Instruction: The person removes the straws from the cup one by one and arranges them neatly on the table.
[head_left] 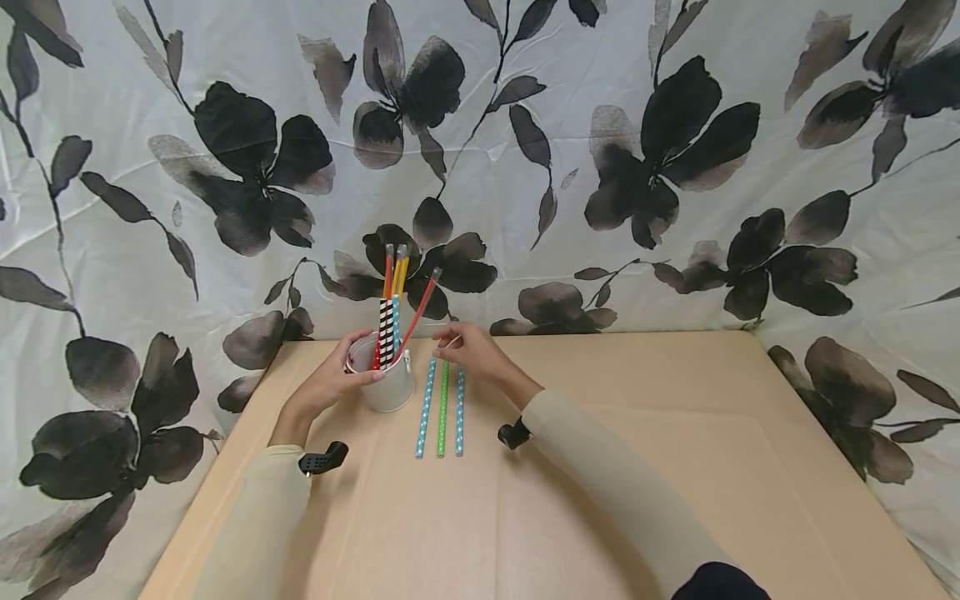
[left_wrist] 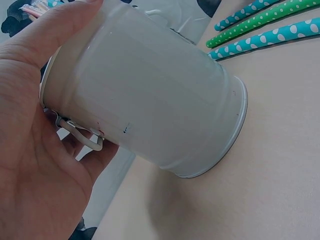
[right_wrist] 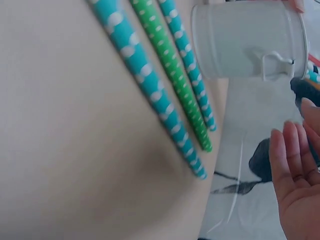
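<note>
My left hand [head_left: 337,372] grips a small white metal bucket [left_wrist: 145,90] by its rim, the thumb over the near side. Upright in the bucket stand a black-and-white striped straw [head_left: 386,333], a blue dotted straw and several red, orange and yellow sticks that look like pencils. One red stick [head_left: 420,312] leans to the right. On the table lie a green dotted straw [head_left: 442,408] and two blue dotted straws [head_left: 425,408], side by side. My right hand [head_left: 476,354] hovers over their far ends, right of the bucket, with nothing visible in its fingers.
The wooden table [head_left: 637,467] reaches well to the right of the straws. Behind it hangs a white cloth [head_left: 540,275] with dark flowers. Small wire handles [right_wrist: 275,67] stick out from the bucket's sides.
</note>
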